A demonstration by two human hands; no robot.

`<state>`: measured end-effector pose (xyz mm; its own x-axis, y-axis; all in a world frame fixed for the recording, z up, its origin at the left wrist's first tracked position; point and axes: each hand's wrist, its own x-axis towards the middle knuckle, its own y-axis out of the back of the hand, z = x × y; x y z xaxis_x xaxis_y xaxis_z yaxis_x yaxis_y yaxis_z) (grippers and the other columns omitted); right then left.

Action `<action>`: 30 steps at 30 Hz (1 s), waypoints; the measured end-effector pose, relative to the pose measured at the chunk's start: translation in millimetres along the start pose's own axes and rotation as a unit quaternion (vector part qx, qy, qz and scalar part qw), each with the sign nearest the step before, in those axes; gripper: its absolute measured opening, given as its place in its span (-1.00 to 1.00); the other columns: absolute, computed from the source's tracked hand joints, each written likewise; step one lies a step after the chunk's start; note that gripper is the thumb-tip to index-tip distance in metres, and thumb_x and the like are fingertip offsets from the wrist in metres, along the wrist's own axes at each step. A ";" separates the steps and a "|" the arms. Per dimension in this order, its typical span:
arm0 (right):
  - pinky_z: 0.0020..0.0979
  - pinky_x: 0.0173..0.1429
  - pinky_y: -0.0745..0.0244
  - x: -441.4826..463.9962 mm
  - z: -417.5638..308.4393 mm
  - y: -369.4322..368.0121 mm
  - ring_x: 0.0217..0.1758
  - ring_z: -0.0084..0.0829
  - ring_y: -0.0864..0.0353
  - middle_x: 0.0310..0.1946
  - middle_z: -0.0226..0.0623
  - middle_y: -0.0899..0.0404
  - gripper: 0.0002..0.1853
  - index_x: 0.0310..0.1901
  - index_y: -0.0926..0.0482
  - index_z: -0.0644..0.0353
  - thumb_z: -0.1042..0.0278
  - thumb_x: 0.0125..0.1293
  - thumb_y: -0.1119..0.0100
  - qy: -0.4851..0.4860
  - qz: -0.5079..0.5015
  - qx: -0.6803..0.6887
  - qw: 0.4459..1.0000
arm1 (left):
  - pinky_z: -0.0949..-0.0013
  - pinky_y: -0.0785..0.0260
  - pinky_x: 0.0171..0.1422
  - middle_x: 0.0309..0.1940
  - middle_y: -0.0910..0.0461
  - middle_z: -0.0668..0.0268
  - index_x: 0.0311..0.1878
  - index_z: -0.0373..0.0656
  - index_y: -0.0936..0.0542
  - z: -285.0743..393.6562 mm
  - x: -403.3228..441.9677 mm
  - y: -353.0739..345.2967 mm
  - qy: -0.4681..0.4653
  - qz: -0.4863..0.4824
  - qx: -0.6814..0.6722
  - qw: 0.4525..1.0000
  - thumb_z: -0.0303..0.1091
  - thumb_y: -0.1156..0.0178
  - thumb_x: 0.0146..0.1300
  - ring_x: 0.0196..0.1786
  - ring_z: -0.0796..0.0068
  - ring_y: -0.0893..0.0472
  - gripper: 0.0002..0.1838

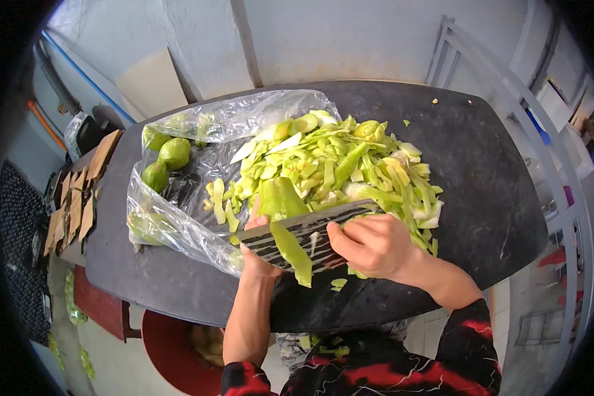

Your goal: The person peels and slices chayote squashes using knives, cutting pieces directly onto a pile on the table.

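Observation:
My right hand point(373, 244) is closed around the handle end of a broad, dark-bladed knife point(323, 237) with pale streaks along it. The blade lies across a large pale green fruit point(278, 199), partly peeled. My left hand point(259, 254) grips the fruit from its near left side; the blade hides part of these fingers. A long strip of green peel point(292, 254) hangs over the face of the blade. Just beyond the fruit, a big heap of green peelings point(336, 155) covers the middle of the table.
A clear plastic bag point(208, 247) lies spread on the left of the dark table point(488, 198), with several whole green fruits point(174, 153) in it. A red tub point(171, 356) stands below the near edge. Metal railing point(567, 218) runs along the right.

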<state>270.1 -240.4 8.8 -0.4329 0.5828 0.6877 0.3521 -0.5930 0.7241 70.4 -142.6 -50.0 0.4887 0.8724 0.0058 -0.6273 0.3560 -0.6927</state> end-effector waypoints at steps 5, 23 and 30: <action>-0.36 -0.55 -0.53 -7.2 28.2 -30.4 -0.59 -0.42 -0.63 -0.60 -0.37 -0.47 -0.90 -0.27 -0.52 0.19 0.46 0.15 -0.15 -0.074 -0.028 -0.034 0.996 | 0.00 -0.64 -0.04 0.13 -0.51 0.07 0.46 -0.11 -0.19 4.4 -2.3 -9.3 0.018 -0.070 -0.021 0.997 -0.04 -0.15 0.20 0.04 0.13 -0.63 -0.21; -0.32 -0.56 -0.54 -13.4 42.2 -35.9 -0.58 -0.33 -0.65 -0.60 -0.36 -0.53 -0.92 -0.37 -0.44 0.11 0.48 0.16 -0.14 -0.090 -0.018 -0.025 0.995 | -0.03 -0.53 -0.31 0.05 -0.58 0.00 0.32 -0.17 -0.38 3.6 -1.8 -21.3 0.024 -0.052 0.005 0.998 0.20 -0.10 0.15 -0.11 -0.09 -0.66 -0.21; -0.28 -0.52 -0.57 -20.4 59.5 -37.2 -0.52 -0.24 -0.69 -0.57 -0.32 -0.59 -0.93 -0.28 -0.47 0.09 0.44 0.22 -0.16 -0.173 -0.106 -0.076 0.976 | -0.11 -0.60 -0.10 0.07 -0.54 -0.05 0.47 -0.09 -0.22 5.9 -1.9 -8.7 -0.009 -0.132 -0.019 0.991 0.15 -0.16 0.13 -0.05 -0.10 -0.66 -0.11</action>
<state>315.2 -197.2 -29.1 -0.1680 0.8386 0.5182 0.1466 -0.4985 0.8544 71.4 -145.4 -39.8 0.6211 0.7571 0.2026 -0.4555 0.5591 -0.6928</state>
